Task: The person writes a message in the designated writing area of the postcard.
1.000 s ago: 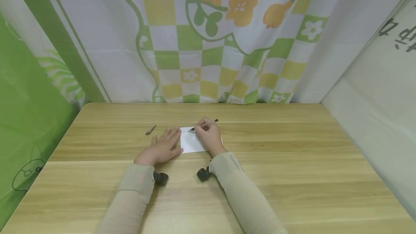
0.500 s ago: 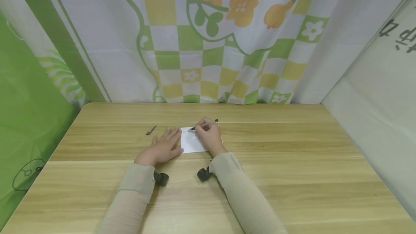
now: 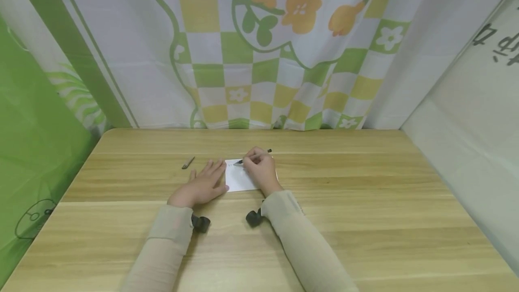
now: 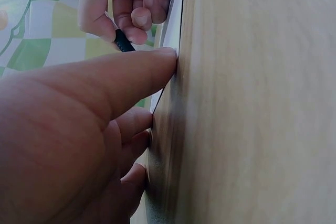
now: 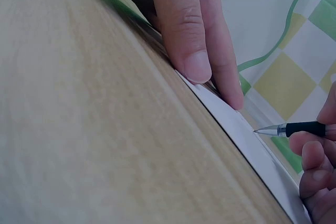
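Note:
A small white sheet of paper (image 3: 240,179) lies on the wooden table, with a short row of faint marks near its top left. My right hand (image 3: 262,170) rests over the paper's right part and pinches a pen (image 5: 307,128) with a dark grip and a pointed silvery tip. That tip meets the paper in the right wrist view. My left hand (image 3: 201,186) lies with fingers spread along the paper's left edge; its thumb (image 4: 157,61) and a fingertip press the sheet down. In the left wrist view, the pen's tip is hidden behind the left thumb.
A pen cap (image 3: 188,162) lies on the table (image 3: 365,220) left of the paper, beyond the left hand. A checkered, flowered curtain (image 3: 279,71) hangs behind the table's far edge. Green cloth (image 3: 36,148) borders the left side, and a pale wall (image 3: 478,116) the right.
The pen tip has shifted very slightly on the paper, near the marks at the top left. Both hands otherwise keep their places.

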A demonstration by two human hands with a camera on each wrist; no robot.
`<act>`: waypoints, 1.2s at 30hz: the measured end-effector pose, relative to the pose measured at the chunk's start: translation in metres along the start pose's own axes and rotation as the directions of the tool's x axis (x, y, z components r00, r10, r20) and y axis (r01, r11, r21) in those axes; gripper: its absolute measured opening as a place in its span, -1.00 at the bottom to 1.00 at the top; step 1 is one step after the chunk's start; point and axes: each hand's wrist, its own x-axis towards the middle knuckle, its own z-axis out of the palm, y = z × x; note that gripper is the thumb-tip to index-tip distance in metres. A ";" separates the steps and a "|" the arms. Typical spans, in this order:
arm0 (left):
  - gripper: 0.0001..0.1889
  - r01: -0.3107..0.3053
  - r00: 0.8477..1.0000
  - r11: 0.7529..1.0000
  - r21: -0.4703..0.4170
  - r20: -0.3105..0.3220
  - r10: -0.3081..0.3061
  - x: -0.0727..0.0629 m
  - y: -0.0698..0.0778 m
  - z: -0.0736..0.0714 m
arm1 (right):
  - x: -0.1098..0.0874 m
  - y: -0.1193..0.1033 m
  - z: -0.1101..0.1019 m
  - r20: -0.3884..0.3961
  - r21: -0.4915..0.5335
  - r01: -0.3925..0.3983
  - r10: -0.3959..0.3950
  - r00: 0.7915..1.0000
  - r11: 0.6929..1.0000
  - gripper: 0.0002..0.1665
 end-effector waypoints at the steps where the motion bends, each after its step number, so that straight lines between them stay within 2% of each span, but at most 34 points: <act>1: -0.17 0.001 1.000 1.000 0.000 0.001 -0.001 0.000 0.000 0.000 | 0.000 0.000 0.000 -0.001 0.004 -0.001 0.001 1.000 1.000 -0.90; 25: -0.18 -0.002 1.000 1.000 -0.007 0.003 0.002 -0.003 0.005 -0.002 | 0.000 -0.001 0.000 0.008 0.021 0.005 -0.005 1.000 1.000 -0.90; 36: -0.18 -0.005 1.000 1.000 -0.006 -0.005 0.005 -0.003 0.005 -0.002 | 0.000 0.000 0.000 -0.005 -0.010 0.016 -0.016 1.000 1.000 -0.91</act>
